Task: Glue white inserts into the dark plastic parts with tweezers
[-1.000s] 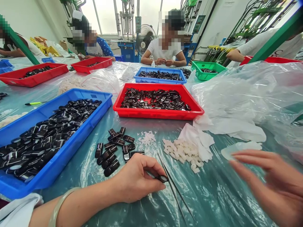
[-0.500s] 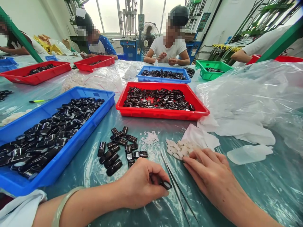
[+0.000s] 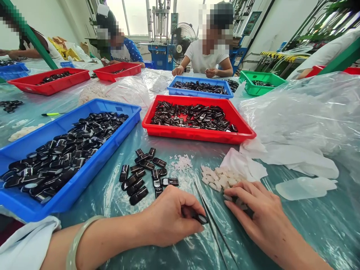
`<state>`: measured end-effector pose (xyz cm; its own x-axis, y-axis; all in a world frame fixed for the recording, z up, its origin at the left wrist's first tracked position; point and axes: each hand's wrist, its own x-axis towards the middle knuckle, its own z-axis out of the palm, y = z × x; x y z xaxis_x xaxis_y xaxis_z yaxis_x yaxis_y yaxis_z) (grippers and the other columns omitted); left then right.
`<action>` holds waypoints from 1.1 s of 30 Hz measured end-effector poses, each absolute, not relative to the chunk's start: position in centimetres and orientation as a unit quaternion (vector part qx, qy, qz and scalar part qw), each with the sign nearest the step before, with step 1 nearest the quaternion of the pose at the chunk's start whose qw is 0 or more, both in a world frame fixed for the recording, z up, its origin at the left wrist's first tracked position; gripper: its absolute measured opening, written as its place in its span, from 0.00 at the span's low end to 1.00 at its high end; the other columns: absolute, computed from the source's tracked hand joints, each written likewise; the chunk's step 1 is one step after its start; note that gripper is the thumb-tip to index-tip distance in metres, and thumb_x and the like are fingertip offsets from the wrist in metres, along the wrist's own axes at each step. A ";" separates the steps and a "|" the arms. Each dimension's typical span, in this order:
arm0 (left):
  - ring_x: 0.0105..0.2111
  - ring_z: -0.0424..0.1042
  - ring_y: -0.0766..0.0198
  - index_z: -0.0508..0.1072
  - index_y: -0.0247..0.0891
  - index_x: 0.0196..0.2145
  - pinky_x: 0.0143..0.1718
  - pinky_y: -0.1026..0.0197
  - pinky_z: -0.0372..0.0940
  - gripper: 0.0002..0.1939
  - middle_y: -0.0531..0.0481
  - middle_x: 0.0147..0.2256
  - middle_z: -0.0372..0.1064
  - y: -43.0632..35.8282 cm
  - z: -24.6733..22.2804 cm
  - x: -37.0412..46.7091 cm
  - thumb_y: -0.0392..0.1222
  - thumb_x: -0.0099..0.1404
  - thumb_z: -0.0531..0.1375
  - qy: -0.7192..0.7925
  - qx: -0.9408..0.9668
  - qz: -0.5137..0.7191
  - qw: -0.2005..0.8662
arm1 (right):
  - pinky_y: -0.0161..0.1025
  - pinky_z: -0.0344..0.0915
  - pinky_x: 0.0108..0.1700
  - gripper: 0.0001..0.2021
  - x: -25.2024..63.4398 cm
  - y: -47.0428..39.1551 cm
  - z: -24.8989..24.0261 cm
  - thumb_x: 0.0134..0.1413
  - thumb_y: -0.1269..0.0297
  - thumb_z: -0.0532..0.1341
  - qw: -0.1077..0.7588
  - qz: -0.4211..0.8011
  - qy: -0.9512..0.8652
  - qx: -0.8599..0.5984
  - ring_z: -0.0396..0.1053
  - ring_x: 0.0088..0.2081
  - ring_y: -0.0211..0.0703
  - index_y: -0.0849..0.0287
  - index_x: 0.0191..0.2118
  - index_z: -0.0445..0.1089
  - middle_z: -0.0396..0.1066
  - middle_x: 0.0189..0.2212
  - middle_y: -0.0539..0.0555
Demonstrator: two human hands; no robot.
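My left hand [image 3: 174,215] is closed around a small glossy black piece [image 3: 201,219], whose oval pale-centred end pokes out between thumb and fingertips. Thumb and index finger of my right hand [image 3: 253,212] pinch a small pale piece [image 3: 227,197], partly hidden, at the edge of a pile of white oval pads [image 3: 216,176]. Between the hands a pair of metal tweezers [image 3: 212,221] lies on the table, tips pointing away. Beyond my left hand are several loose black pieces [image 3: 139,195], with white scraps [image 3: 181,162] beside them.
A blue tray [image 3: 112,140] of black pieces stands at the left, a red tray [image 3: 197,135] of them ahead. Clear plastic bags [image 3: 295,112] and a translucent sheet piece [image 3: 303,188] lie at the right. Co-workers [image 3: 209,56] sit across the table beside more trays.
My right hand has drawn slightly back from the pad pile, its thumb and index finger now around a small piece. My left hand keeps its hold. The view has shifted slightly.
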<state>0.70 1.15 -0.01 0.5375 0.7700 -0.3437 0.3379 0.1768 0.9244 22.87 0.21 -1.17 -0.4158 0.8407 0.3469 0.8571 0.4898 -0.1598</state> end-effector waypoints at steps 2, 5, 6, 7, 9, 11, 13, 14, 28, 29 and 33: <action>0.20 0.62 0.72 0.76 0.32 0.31 0.22 0.71 0.57 0.11 0.54 0.20 0.64 1.2 0.1 0.7 0.36 0.48 0.62 0.444 0.625 0.171 0.618 | 0.41 0.57 0.31 0.07 22.9 0.3 -1.0 0.57 0.64 0.51 0.194 -0.001 -0.846 -0.498 0.65 0.31 0.45 0.55 0.32 0.66 0.68 0.28 0.52; 0.21 0.62 0.71 0.77 0.33 0.31 0.22 0.71 0.57 0.10 0.54 0.19 0.64 1.2 0.2 0.6 0.36 0.48 0.62 0.440 0.633 0.171 0.613 | 0.41 0.56 0.31 0.09 22.9 0.4 -0.8 0.58 0.65 0.50 0.198 -0.028 -0.856 -0.477 0.65 0.30 0.44 0.55 0.31 0.66 0.69 0.27 0.51; 0.21 0.62 0.71 0.77 0.33 0.31 0.22 0.71 0.57 0.10 0.54 0.19 0.64 1.2 0.2 0.6 0.36 0.48 0.62 0.439 0.634 0.172 0.613 | 0.41 0.56 0.32 0.10 22.9 0.4 -0.8 0.59 0.66 0.50 0.200 -0.044 -0.861 -0.466 0.65 0.30 0.44 0.55 0.31 0.66 0.69 0.26 0.51; 0.21 0.62 0.71 0.77 0.33 0.31 0.22 0.71 0.57 0.10 0.54 0.20 0.64 1.2 0.2 0.6 0.36 0.48 0.62 0.439 0.634 0.173 0.613 | 0.42 0.56 0.34 0.10 23.0 0.4 -0.9 0.59 0.67 0.49 0.201 -0.061 -0.865 -0.455 0.66 0.31 0.43 0.56 0.32 0.66 0.69 0.26 0.51; 0.21 0.62 0.72 0.77 0.33 0.31 0.22 0.72 0.57 0.10 0.54 0.20 0.64 1.2 0.2 0.6 0.36 0.49 0.62 0.437 0.638 0.174 0.610 | 0.42 0.55 0.37 0.10 23.2 0.4 -1.1 0.60 0.69 0.49 0.201 -0.095 -0.874 -0.433 0.66 0.32 0.42 0.57 0.34 0.66 0.70 0.27 0.51; 0.20 0.62 0.72 0.77 0.33 0.31 0.22 0.72 0.56 0.10 0.54 0.19 0.64 1.2 0.1 0.6 0.35 0.49 0.62 0.436 0.640 0.175 0.608 | 0.43 0.54 0.40 0.09 23.6 0.3 -1.4 0.60 0.71 0.49 0.189 -0.114 -0.880 -0.421 0.67 0.34 0.42 0.58 0.37 0.66 0.71 0.29 0.51; 0.20 0.61 0.72 0.76 0.33 0.31 0.22 0.72 0.56 0.10 0.55 0.19 0.63 1.2 0.0 0.6 0.35 0.48 0.62 0.437 0.637 0.175 0.610 | 0.45 0.53 0.42 0.10 24.0 0.2 -1.7 0.59 0.73 0.49 0.170 -0.117 -0.886 -0.415 0.67 0.36 0.43 0.58 0.37 0.66 0.72 0.31 0.52; 0.20 0.61 0.72 0.76 0.33 0.31 0.22 0.72 0.56 0.10 0.55 0.19 0.62 1.2 0.0 0.6 0.35 0.48 0.62 0.436 0.635 0.176 0.613 | 0.45 0.53 0.43 0.10 24.1 0.2 -1.7 0.59 0.73 0.49 0.163 -0.113 -0.889 -0.413 0.67 0.36 0.43 0.58 0.37 0.67 0.72 0.31 0.52; 0.20 0.62 0.71 0.76 0.32 0.29 0.22 0.71 0.56 0.08 0.55 0.19 0.62 1.1 -0.4 0.5 0.36 0.49 0.61 0.418 0.623 0.197 0.630 | 0.39 0.68 0.35 0.11 18.9 -1.0 1.8 0.51 0.77 0.58 0.295 0.174 -0.870 -0.355 0.68 0.31 0.40 0.56 0.39 0.70 0.71 0.29 0.52; 0.21 0.62 0.71 0.76 0.31 0.29 0.22 0.71 0.57 0.08 0.55 0.19 0.62 1.1 -0.3 0.5 0.36 0.49 0.61 0.419 0.624 0.197 0.629 | 0.38 0.68 0.35 0.11 18.9 -1.1 1.7 0.51 0.78 0.58 0.296 0.176 -0.868 -0.357 0.68 0.31 0.40 0.56 0.39 0.70 0.70 0.29 0.52; 0.21 0.63 0.71 0.76 0.32 0.30 0.22 0.72 0.57 0.08 0.55 0.19 0.63 1.1 -0.3 0.6 0.35 0.49 0.61 0.417 0.631 0.202 0.622 | 0.39 0.69 0.34 0.10 19.0 -1.4 1.5 0.51 0.77 0.58 0.299 0.180 -0.866 -0.359 0.67 0.32 0.41 0.57 0.37 0.71 0.70 0.29 0.53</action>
<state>0.58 1.14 -0.31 0.5696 0.7786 -0.2635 0.2753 0.1213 0.9537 18.99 -1.45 1.45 -0.5629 0.7293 0.3889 0.5144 0.6774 -0.5258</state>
